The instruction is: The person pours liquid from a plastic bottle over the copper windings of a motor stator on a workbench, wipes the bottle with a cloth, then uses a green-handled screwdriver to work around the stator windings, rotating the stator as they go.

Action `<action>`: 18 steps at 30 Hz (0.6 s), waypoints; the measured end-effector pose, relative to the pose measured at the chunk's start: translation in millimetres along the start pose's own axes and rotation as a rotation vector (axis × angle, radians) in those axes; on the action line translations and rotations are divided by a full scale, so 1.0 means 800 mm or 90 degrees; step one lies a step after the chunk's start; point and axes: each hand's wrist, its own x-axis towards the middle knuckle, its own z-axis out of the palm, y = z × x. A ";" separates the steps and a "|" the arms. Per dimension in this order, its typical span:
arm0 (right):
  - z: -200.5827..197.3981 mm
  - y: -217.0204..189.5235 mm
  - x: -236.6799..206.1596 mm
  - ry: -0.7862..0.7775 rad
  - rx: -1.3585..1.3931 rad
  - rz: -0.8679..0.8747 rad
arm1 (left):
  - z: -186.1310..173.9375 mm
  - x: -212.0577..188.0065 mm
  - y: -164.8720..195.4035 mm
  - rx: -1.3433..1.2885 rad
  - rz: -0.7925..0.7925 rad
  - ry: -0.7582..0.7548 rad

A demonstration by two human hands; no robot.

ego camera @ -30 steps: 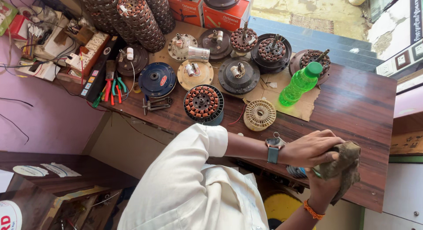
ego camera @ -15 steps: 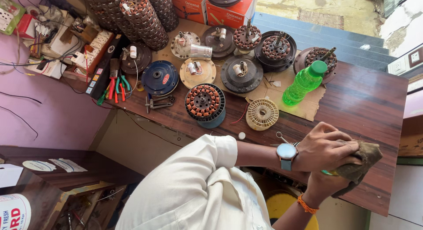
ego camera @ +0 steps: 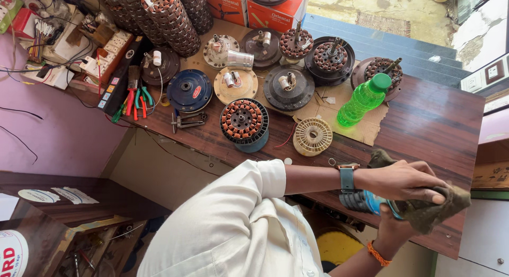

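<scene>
Cloth [ego camera: 432, 213] gripped in closed left hand [ego camera: 403, 180].

Take the green bottle [ego camera: 363, 99] on your bench [ego camera: 435, 123] as the landmark. Well beyond it, at the far edge toward the left, you have two orange-red cardboard boxes [ego camera: 254, 9] side by side with dark lettering. Far left of the bottle sits a blue round motor cover [ego camera: 189, 90] carrying a small red oval label [ego camera: 196, 92]. Down at the lower left, well below the bottle, a white round sign with red letters [ego camera: 11, 256] shows partly, with two white oval stickers [ego camera: 50, 195] on dark wood above it.
</scene>
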 end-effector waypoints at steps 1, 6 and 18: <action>-0.007 0.004 -0.002 -0.010 0.006 0.007 | 0.007 -0.003 0.000 -0.002 -0.030 0.017; -0.027 0.018 -0.007 -0.041 -0.028 0.023 | 0.024 -0.030 0.011 -0.002 -0.114 0.066; -0.043 0.014 -0.004 -0.176 -0.264 -0.052 | 0.000 -0.014 0.011 -0.094 -0.037 -0.076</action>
